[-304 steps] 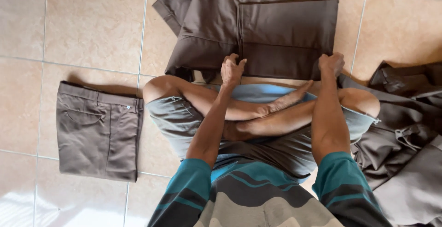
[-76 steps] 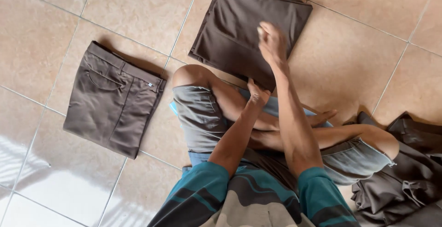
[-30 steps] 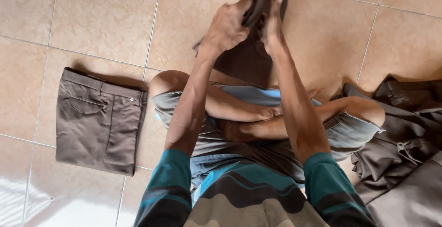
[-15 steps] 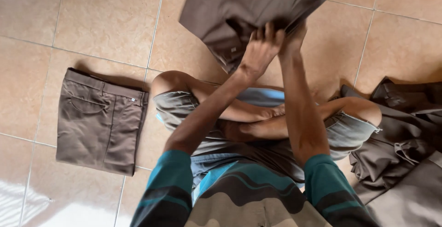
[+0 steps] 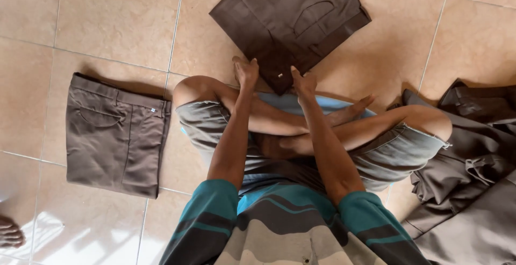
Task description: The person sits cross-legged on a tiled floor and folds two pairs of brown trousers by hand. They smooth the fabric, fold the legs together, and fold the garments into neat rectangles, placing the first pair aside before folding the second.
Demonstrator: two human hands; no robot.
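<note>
A folded pair of dark brown trousers [image 5: 290,23] is lying on the tiled floor [image 5: 118,23] just ahead of the person's crossed legs, turned at an angle, its near corner sitting between the two hands. The left hand [image 5: 246,71] is resting at that corner's left edge, fingers together and loosely curled, gripping nothing. The right hand [image 5: 303,81] is touching the corner's right edge, fingers likewise together. A second folded pair [image 5: 115,134] is lying well apart to the left, and a heap of brown clothes [image 5: 473,157] is sitting at the right.
</note>
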